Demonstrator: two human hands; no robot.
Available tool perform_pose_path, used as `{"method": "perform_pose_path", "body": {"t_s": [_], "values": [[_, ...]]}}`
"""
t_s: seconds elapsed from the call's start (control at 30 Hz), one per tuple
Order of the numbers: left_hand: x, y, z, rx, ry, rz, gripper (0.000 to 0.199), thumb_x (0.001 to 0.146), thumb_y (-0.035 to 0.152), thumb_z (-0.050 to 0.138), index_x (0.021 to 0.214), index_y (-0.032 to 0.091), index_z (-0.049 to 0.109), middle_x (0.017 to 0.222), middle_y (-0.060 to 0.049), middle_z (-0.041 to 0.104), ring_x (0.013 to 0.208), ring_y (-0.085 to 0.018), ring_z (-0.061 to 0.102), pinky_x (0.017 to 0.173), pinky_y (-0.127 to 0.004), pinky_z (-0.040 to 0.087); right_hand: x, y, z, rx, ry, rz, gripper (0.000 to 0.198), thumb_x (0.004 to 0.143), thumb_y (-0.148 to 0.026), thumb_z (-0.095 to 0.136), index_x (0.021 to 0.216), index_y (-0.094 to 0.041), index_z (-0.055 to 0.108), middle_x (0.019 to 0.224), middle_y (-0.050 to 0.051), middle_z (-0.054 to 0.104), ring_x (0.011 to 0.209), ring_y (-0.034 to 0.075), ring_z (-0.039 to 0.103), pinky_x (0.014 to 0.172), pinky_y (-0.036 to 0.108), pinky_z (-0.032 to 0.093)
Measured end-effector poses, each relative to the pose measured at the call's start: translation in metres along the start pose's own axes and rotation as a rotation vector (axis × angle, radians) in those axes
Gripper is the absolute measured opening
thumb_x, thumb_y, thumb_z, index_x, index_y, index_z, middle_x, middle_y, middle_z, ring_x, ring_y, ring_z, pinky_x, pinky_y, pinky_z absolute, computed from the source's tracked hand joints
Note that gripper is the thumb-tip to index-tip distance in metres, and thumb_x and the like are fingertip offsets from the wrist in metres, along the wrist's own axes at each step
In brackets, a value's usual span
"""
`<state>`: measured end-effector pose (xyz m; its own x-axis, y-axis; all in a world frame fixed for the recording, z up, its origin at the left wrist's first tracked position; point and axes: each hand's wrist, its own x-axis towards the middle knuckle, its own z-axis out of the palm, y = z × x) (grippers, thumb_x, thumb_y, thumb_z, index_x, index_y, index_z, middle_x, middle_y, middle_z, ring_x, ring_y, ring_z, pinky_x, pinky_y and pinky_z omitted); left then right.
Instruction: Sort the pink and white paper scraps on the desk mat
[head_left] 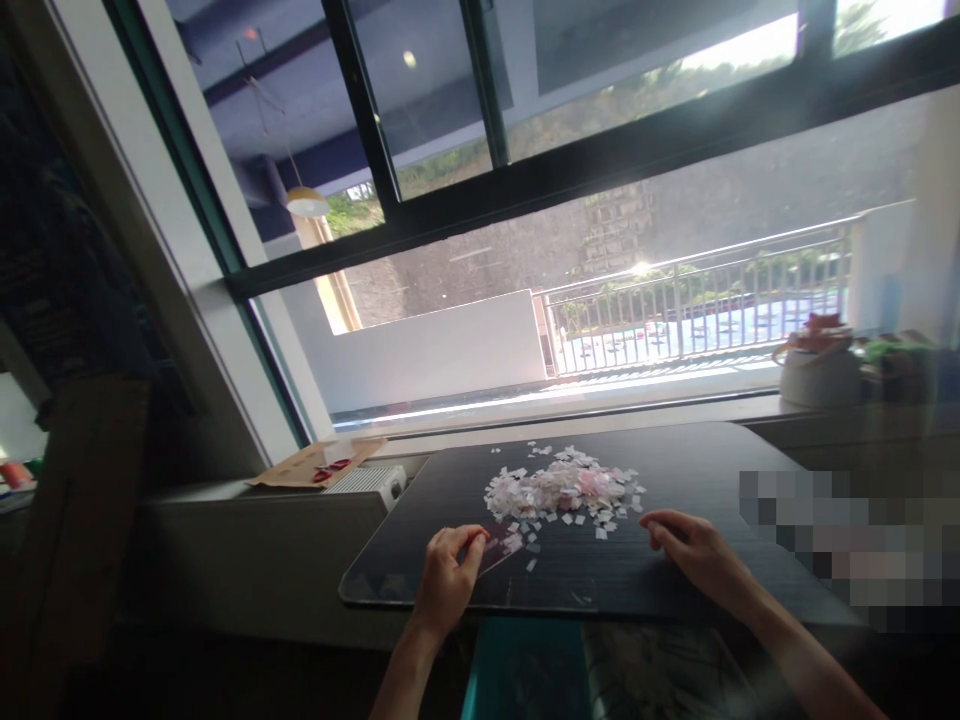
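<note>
A heap of small whitish and pale pink paper-like pieces (566, 485) lies on the dark table (420, 500), with loose ones scattered around it. At the front left of the heap, my left hand (450, 570) is closed in a pinch on the edge of what looks like a small clear plastic bag (504, 550), with some pale pieces at it. My right hand (690, 545) is over the table to the right of the heap. Its thumb and fingers are curled together, and whatever they may hold is too small to make out.
Red-handled scissors (331, 470) rest on brown paper (289, 468) on the ledge at left. A pale pot (821, 372) stands on the right windowsill. Below the table's front edge is a teal surface (529, 665). A blurred patch covers the far right.
</note>
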<state>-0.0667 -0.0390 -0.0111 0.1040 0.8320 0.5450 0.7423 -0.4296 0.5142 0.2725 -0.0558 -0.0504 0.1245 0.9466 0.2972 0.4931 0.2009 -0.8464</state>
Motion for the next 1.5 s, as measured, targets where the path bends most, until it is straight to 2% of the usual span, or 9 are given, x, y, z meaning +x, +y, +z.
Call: {"method": "perform_pose_path", "body": {"t_s": [0.17,0.27,0.4,0.5,0.6,0.73,0.93,1.13,1.5], "values": [[0.01,0.006,0.015,0.023,-0.047,0.037,0.025,0.08,0.035,0.047,0.08,0.023,0.069,0.083,-0.005,0.07,0.082,-0.022,0.06,0.091,-0.042,0.04,0.0,-0.002,0.0,-0.004,-0.004,-0.003,0.034,0.076,-0.041,0.049,0.085,-0.017,0.072,0.065,0.002,0.068,0.059,0.017,0.059,0.059,0.026,0.045],[0.006,0.008,0.011,0.012,-0.111,0.015,0.025,0.079,0.036,0.047,0.079,0.024,0.069,0.082,-0.005,0.07,0.083,-0.022,0.061,0.094,-0.043,0.038,-0.001,-0.005,-0.001,0.0,0.005,-0.005,0.034,0.076,-0.042,0.049,0.084,-0.017,0.072,0.064,0.001,0.068,0.059,0.017,0.06,0.059,0.026,0.045],[-0.002,0.007,-0.006,-0.026,-0.155,-0.028,0.023,0.078,0.037,0.049,0.074,0.024,0.068,0.078,-0.004,0.069,0.081,-0.021,0.061,0.09,-0.039,0.041,-0.002,-0.006,-0.002,0.001,0.012,-0.011,0.034,0.076,-0.042,0.049,0.083,-0.018,0.072,0.064,0.001,0.067,0.059,0.017,0.059,0.058,0.025,0.045],[-0.001,0.004,-0.011,-0.044,-0.094,-0.012,0.023,0.078,0.037,0.05,0.075,0.024,0.069,0.079,-0.004,0.069,0.08,-0.021,0.061,0.085,-0.036,0.044,-0.002,-0.005,-0.002,0.0,0.011,-0.018,0.034,0.076,-0.042,0.049,0.083,-0.018,0.072,0.064,0.001,0.067,0.059,0.017,0.059,0.058,0.025,0.045],[0.004,0.001,-0.006,-0.031,-0.045,0.017,0.023,0.079,0.035,0.049,0.078,0.024,0.07,0.08,-0.004,0.069,0.081,-0.02,0.061,0.082,-0.034,0.045,-0.001,-0.003,-0.001,0.001,0.009,-0.02,0.033,0.076,-0.04,0.05,0.084,-0.018,0.072,0.063,0.001,0.067,0.059,0.017,0.059,0.058,0.025,0.044],[0.001,-0.002,-0.001,-0.087,-0.121,-0.007,0.022,0.078,0.035,0.052,0.075,0.023,0.07,0.078,-0.004,0.069,0.08,-0.02,0.06,0.081,-0.033,0.045,-0.001,-0.002,0.0,-0.003,0.014,-0.015,0.033,0.076,-0.04,0.05,0.085,-0.017,0.072,0.063,0.001,0.067,0.058,0.016,0.058,0.058,0.025,0.044],[-0.017,-0.012,-0.013,-0.266,-0.296,-0.132,0.026,0.08,0.038,0.052,0.081,0.018,0.069,0.082,-0.005,0.065,0.075,-0.017,0.058,0.071,-0.027,0.046,-0.002,-0.003,-0.001,-0.005,-0.001,-0.012,0.033,0.077,-0.039,0.049,0.086,-0.017,0.072,0.066,0.001,0.067,0.06,0.016,0.059,0.059,0.025,0.044],[-0.016,-0.023,-0.015,-0.236,-0.233,-0.154,0.027,0.081,0.038,0.051,0.085,0.018,0.068,0.085,-0.005,0.064,0.077,-0.017,0.057,0.075,-0.029,0.045,-0.001,-0.004,-0.001,-0.005,-0.003,0.002,0.033,0.075,-0.04,0.05,0.085,-0.017,0.072,0.064,0.001,0.067,0.059,0.016,0.058,0.056,0.025,0.043],[-0.033,-0.007,-0.031,-0.238,-0.342,-0.09,0.028,0.084,0.038,0.048,0.083,0.018,0.066,0.087,-0.005,0.061,0.086,-0.018,0.057,0.08,-0.028,0.044,-0.002,-0.004,-0.002,-0.039,-0.016,-0.003,0.035,0.077,-0.041,0.047,0.087,-0.017,0.071,0.066,0.001,0.067,0.061,0.017,0.059,0.059,0.025,0.043]]}}
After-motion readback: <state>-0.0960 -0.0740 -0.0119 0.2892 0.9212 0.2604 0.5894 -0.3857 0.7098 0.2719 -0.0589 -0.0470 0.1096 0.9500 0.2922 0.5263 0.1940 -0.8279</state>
